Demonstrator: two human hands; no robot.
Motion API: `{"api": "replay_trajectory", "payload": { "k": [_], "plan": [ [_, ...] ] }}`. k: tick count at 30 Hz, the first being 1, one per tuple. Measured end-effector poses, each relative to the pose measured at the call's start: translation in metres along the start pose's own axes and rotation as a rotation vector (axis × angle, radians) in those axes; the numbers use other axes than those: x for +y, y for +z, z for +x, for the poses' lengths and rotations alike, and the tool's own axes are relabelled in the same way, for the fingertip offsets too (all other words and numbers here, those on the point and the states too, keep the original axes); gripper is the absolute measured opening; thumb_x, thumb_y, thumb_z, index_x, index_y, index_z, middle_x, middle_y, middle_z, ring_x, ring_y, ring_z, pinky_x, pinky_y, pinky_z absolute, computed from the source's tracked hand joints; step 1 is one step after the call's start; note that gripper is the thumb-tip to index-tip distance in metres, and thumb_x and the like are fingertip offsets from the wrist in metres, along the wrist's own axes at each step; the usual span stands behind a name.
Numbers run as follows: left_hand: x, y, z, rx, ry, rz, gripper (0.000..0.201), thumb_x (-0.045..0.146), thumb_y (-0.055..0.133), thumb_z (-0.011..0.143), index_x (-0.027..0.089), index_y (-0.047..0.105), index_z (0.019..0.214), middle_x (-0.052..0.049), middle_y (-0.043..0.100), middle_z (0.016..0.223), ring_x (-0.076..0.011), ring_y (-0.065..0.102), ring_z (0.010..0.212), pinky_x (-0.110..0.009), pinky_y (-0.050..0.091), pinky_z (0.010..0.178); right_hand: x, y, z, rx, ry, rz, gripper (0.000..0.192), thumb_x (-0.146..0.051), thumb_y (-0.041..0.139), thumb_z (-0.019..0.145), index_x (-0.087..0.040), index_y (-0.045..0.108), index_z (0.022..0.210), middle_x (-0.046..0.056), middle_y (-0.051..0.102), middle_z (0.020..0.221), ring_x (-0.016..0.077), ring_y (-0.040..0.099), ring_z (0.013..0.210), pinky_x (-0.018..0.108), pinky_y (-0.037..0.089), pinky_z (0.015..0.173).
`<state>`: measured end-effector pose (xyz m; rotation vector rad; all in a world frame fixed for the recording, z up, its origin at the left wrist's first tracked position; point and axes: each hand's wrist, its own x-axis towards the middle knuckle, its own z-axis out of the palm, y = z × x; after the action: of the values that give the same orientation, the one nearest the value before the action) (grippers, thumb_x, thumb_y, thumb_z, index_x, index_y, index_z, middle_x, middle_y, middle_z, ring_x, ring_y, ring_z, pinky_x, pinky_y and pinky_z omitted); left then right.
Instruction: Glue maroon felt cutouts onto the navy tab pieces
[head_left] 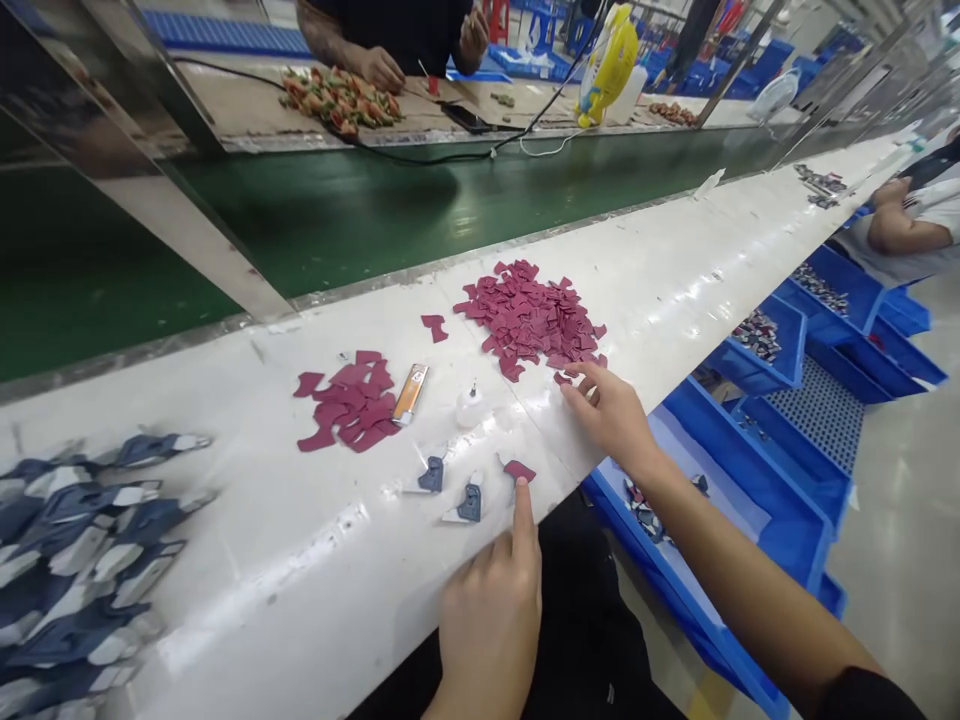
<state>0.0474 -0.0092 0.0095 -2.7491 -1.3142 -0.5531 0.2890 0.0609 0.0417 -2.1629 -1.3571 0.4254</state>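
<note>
Pinning one maroon piece (519,470) under an extended finger, the left hand (491,615) waits while the right hand (611,410), fingers spread, touches the large pile (532,315) at 1 o'clock; apparently few pieces (352,400) are sorted.

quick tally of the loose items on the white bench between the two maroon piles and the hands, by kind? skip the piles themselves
Orange lighter: 1
Small clear bottle: 1
Blue-and-white pieces: 2 (second at)
Single maroon pieces: 2, one under the left hand fingertip, one apart near the big pile
Total: 6
The right hand touches the big maroon pile's edge.
</note>
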Motion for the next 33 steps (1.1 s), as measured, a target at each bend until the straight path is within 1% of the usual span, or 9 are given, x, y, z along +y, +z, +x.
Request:
{"api": "replay_trajectory", "payload": {
  "k": [3, 7, 11, 15, 19, 23, 27, 29, 33],
  "plan": [
    [0.007, 0.0, 0.01, -0.004, -0.035, 0.006, 0.053, 0.014, 0.057, 0.103, 0.005, 0.06, 0.154, 0.007, 0.053, 0.046, -0.0177, 0.049, 0.033, -0.033, 0.032, 0.041, 0.003, 0.009, -0.002, 0.034, -0.065, -0.042, 0.025, -0.033, 0.062, 0.1, -0.022, 0.08, 0.114, 0.008, 0.072, 0.105, 0.0241, 0.068, 0.082, 0.037, 0.049, 0.075],
    [0.006, -0.01, 0.013, -0.056, -0.055, -0.147, 0.058, 0.02, 0.061, 0.103, 0.008, 0.051, 0.159, 0.009, 0.056, 0.052, -0.0159, 0.05, 0.036, -0.032, 0.03, 0.041, 0.006, 0.012, -0.032, 0.008, -0.166, -0.063, 0.026, -0.03, 0.058, 0.106, -0.023, 0.082, 0.113, 0.009, 0.072, 0.113, 0.023, 0.07, 0.08, 0.038, 0.052, 0.072],
    [-0.013, -0.022, 0.003, 0.076, -0.167, -0.223, 0.043, 0.022, 0.067, 0.103, 0.015, 0.062, 0.146, -0.005, 0.067, 0.09, -0.0188, 0.066, 0.074, -0.029, 0.053, 0.064, 0.014, 0.004, -0.073, -0.003, -0.393, -0.118, 0.027, -0.026, 0.054, 0.113, -0.022, 0.077, 0.125, 0.01, 0.074, 0.115, 0.0259, 0.076, 0.093, 0.039, 0.058, 0.075],
    [-0.036, -0.022, -0.005, 0.142, -0.298, -0.174, 0.039, 0.026, 0.074, 0.099, 0.013, 0.068, 0.135, -0.015, 0.057, 0.118, -0.0252, 0.059, 0.099, -0.038, 0.06, 0.083, 0.018, -0.001, -0.108, -0.059, -0.523, -0.132, 0.027, -0.021, 0.06, 0.11, -0.02, 0.071, 0.136, 0.013, 0.073, 0.12, 0.0302, 0.074, 0.109, 0.045, 0.064, 0.09],
    [-0.044, -0.017, -0.005, 0.105, -0.304, -0.181, 0.038, 0.027, 0.074, 0.099, 0.014, 0.067, 0.135, -0.014, 0.057, 0.119, -0.0255, 0.056, 0.101, -0.04, 0.057, 0.086, 0.021, 0.003, -0.124, -0.131, -0.549, -0.139, 0.033, -0.023, 0.064, 0.109, -0.017, 0.067, 0.142, 0.018, 0.071, 0.127, 0.0332, 0.074, 0.113, 0.048, 0.065, 0.09],
    [-0.039, -0.015, -0.001, 0.108, -0.279, -0.192, 0.032, 0.026, 0.077, 0.098, 0.017, 0.069, 0.128, -0.013, 0.06, 0.118, -0.0246, 0.054, 0.098, -0.04, 0.054, 0.086, 0.02, 0.008, -0.124, -0.132, -0.563, -0.033, 0.022, -0.017, 0.061, 0.111, -0.02, 0.075, 0.127, 0.014, 0.077, 0.112, 0.0288, 0.076, 0.098, 0.044, 0.065, 0.082],
    [-0.035, -0.012, 0.001, 0.083, -0.27, -0.234, 0.027, 0.023, 0.076, 0.099, 0.016, 0.067, 0.124, -0.013, 0.063, 0.113, -0.0258, 0.056, 0.101, -0.04, 0.053, 0.087, 0.005, 0.006, -0.122, -0.161, -0.438, 0.191, 0.018, -0.021, 0.064, 0.11, -0.025, 0.079, 0.118, 0.01, 0.079, 0.105, 0.0267, 0.078, 0.094, 0.042, 0.066, 0.081],
    [-0.032, -0.011, 0.001, 0.076, -0.267, -0.289, 0.023, 0.023, 0.075, 0.099, 0.018, 0.066, 0.12, -0.01, 0.066, 0.11, -0.0253, 0.058, 0.101, -0.039, 0.052, 0.088, -0.007, 0.004, -0.122, -0.172, -0.272, 0.333, 0.015, -0.027, 0.066, 0.11, -0.026, 0.08, 0.112, 0.009, 0.08, 0.104, 0.0257, 0.077, 0.091, 0.041, 0.065, 0.079],
    [-0.024, -0.011, 0.0, 0.043, -0.27, -0.401, 0.018, 0.025, 0.078, 0.098, 0.022, 0.064, 0.107, -0.002, 0.072, 0.097, -0.0221, 0.06, 0.094, -0.037, 0.045, 0.084, -0.026, 0.009, -0.121, -0.315, 0.162, 0.607, 0.023, -0.047, 0.074, 0.104, -0.025, 0.081, 0.1, 0.003, 0.075, 0.079, 0.0196, 0.068, 0.062, 0.033, 0.058, 0.057]
  ]
}}
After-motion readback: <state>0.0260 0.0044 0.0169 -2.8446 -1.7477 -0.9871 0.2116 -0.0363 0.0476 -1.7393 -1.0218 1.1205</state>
